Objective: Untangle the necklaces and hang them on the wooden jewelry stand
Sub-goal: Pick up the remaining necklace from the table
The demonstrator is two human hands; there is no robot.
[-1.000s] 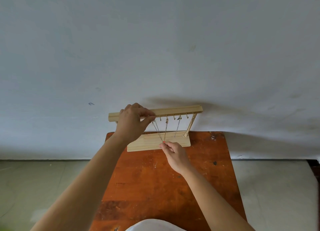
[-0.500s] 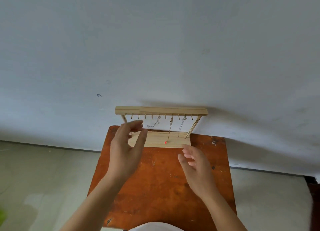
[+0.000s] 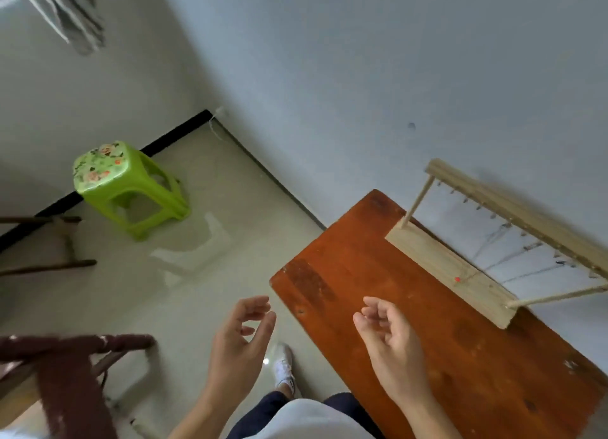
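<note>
Necklaces point(image 3: 513, 257) hang on wooden jewelry stand point(image 3: 450, 264) at table point(image 3: 378, 274) back edge by wall; hands now pulled back off it; left hand point(image 3: 240, 340), right hand point(image 3: 391, 336) loosely curled, empty; view swung left; green stool point(image 3: 128, 188), dark chair point(image 3: 65, 356) on floor.

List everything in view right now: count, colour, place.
wooden jewelry stand: one, pale wood, far edge of the table by the wall
necklaces: a few thin chains, too blurred to count, hanging from the stand's hooks; one ends in a red bead
table: one, reddish-brown, right
stool: one, green with floral top, on the floor near the corner
chair: one, dark brown, lower left
cloth: grey, blurred, top left
shoe: one, white, on the floor
left hand: empty, over the floor
right hand: empty, over the table
</note>
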